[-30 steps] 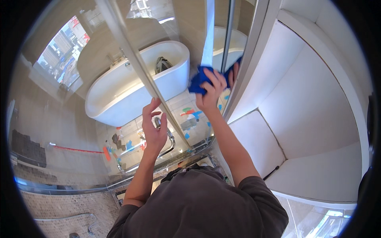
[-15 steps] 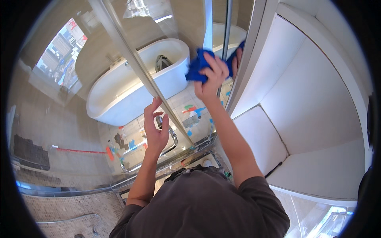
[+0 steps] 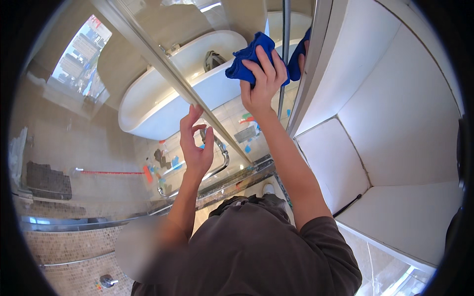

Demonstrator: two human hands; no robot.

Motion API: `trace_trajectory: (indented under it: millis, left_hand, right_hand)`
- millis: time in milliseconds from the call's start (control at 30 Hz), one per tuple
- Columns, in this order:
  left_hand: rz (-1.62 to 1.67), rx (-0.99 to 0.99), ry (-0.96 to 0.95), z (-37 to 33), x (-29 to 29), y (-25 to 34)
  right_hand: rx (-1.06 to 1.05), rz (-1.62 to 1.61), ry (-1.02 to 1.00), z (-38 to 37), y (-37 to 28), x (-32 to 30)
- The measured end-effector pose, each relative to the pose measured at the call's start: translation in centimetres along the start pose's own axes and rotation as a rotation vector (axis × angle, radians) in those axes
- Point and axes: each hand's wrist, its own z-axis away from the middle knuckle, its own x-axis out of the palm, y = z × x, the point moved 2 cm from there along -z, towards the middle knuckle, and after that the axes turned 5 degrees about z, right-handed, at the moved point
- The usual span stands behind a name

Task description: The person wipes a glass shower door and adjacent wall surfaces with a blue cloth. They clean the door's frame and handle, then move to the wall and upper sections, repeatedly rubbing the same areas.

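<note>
My right hand is closed on a blue cloth at the upper middle of the view, pressing it against a glass panel; the hand and cloth are mirrored beside it. The glass is clear, and a dark vertical bar stands just by the cloth. To the left and lower, my left hand is raised with its fingers bent and apart, holding nothing. Its fingertips are at the pale metal strip edging the glass door; whether they press on it I cannot tell. A curved metal handle runs behind that hand.
Behind the glass stands a white bathtub with a dark bag in it. Coloured scraps lie on the tiled floor beyond, near a red-handled stick. A white recessed cabinet fills the right side, with a black rod at its lower edge.
My right hand has moved slightly upward with the blue cloth, which is now more spread out. My left hand stays by the metal strip. The view has shifted a little.
</note>
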Motion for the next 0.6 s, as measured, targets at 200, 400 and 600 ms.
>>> trace_trajectory:
  millis: [200,400,600]
  left_hand:
    - [-0.003,-0.014,-0.019,0.0,0.1,0.5]
    - [0.013,-0.035,-0.016,-0.1,0.3,1.1]
    - [0.01,-0.036,-0.021,0.1,0.0,1.0]
  right_hand:
    - [0.166,0.031,-0.13,13.2,3.4,-1.8]
    - [0.166,0.037,-0.078,7.4,1.3,-1.2]
    - [0.025,-0.02,0.001,-0.3,0.4,-0.4]
